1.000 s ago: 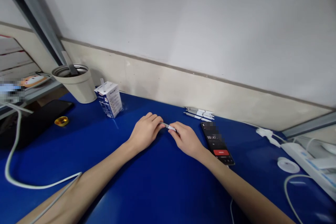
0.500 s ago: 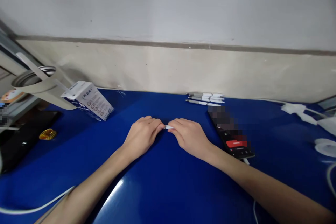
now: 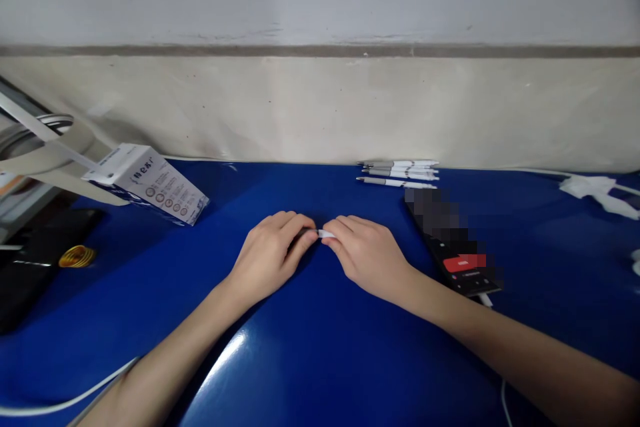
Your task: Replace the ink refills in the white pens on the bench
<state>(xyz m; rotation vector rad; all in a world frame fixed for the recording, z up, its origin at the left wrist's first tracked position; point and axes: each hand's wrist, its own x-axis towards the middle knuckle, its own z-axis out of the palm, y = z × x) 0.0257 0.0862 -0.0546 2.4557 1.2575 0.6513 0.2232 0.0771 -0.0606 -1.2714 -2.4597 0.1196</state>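
Both hands meet over the middle of the blue table, closed on one pen (image 3: 326,233). Only a short piece of it shows between the fingers, white with a dark part toward the left. My left hand (image 3: 274,248) pinches the darker end with thumb and fingers. Around the white end, my right hand (image 3: 369,250) is closed, and it hides the rest of the pen. Beyond my right hand, several white pens with grey grips (image 3: 399,173) lie side by side near the wall.
A phone (image 3: 457,250) with a cable lies right of my right hand. At left stand a white-and-blue box (image 3: 153,183), a gold coil (image 3: 77,256) and a black case (image 3: 43,267). White tissue (image 3: 597,192) lies at far right, and a white cable (image 3: 75,403) crosses the front left.
The camera view has levelled and shifted slightly. The hands stay together on the pen, and a little more of its dark part shows by the left fingers.
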